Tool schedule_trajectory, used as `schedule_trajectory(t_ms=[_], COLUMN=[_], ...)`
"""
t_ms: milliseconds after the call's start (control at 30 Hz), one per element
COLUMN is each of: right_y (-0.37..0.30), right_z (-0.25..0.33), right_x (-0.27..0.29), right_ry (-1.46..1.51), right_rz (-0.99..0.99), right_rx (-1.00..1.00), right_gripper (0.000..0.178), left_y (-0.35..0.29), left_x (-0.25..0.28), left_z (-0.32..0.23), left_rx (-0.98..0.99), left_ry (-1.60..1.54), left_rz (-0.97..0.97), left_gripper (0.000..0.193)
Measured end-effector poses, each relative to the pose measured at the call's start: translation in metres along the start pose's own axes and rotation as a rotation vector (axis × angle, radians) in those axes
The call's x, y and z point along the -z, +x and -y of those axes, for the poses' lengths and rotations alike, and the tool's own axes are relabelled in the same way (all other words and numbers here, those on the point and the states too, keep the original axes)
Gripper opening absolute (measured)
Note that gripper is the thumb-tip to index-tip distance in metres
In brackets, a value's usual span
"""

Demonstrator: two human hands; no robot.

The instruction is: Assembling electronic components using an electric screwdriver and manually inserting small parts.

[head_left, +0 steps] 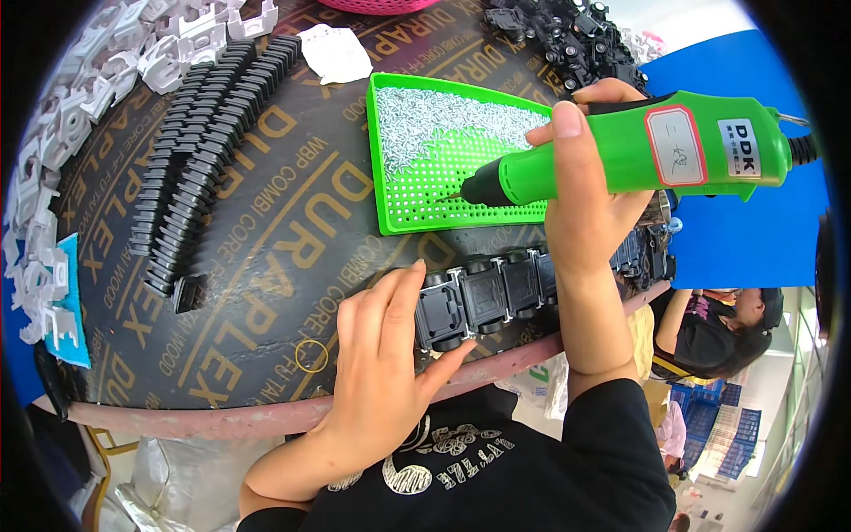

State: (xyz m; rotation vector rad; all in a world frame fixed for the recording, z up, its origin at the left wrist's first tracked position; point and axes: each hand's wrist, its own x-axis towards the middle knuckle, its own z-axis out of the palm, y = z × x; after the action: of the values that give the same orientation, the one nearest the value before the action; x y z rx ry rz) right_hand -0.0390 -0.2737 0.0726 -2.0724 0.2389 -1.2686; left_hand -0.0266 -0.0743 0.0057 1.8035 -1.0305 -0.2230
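My right hand (585, 191) is wrapped round a green electric screwdriver (532, 177) with a black nose and a cord at its back end. Its thin bit points left, over a green perforated tray (377, 164) holding many small silver screws (443, 115). On the near side of the table, my left hand (381, 341) grips the left end of a row of black toy car chassis (483, 295), fingertips on the far side and thumb on the near side. The wheeled pieces stand side by side, and my right forearm hides part of the row.
Black ribbed parts (208, 133) stand in two long rows at left. White plastic parts (97, 89) line the far left edge. A heap of black parts (576, 53) lies at the back. White paper (335, 53) and a yellow rubber band (311, 355) rest on the table. Another person (718, 332) sits at right.
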Motion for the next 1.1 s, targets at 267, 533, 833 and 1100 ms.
schedule_trajectory(t_ms=[267, 533, 833, 1100], right_y=[0.007, -0.007, -0.018, -0.02], right_z=[0.05, 0.065, 0.057, 0.045], right_x=[0.039, 0.041, 0.038, 0.032], right_ry=[-0.121, 0.269, 0.358, 0.435], right_rz=[-0.017, 0.378, 0.452, 0.367], right_rx=[0.052, 0.191, 0.234, 0.258], right_gripper=[0.035, 0.034, 0.037, 0.041], left_y=[0.002, 0.002, 0.001, 0.002], left_x=[0.0, 0.001, 0.004, 0.002], left_z=[-0.001, 0.0, -0.002, -0.003], left_rx=[0.0, -0.013, -0.011, -0.008], left_ry=[0.002, 0.008, 0.004, -0.002], left_rz=[-0.001, 0.025, 0.038, 0.057], left_gripper=[0.079, 0.08, 0.081, 0.08])
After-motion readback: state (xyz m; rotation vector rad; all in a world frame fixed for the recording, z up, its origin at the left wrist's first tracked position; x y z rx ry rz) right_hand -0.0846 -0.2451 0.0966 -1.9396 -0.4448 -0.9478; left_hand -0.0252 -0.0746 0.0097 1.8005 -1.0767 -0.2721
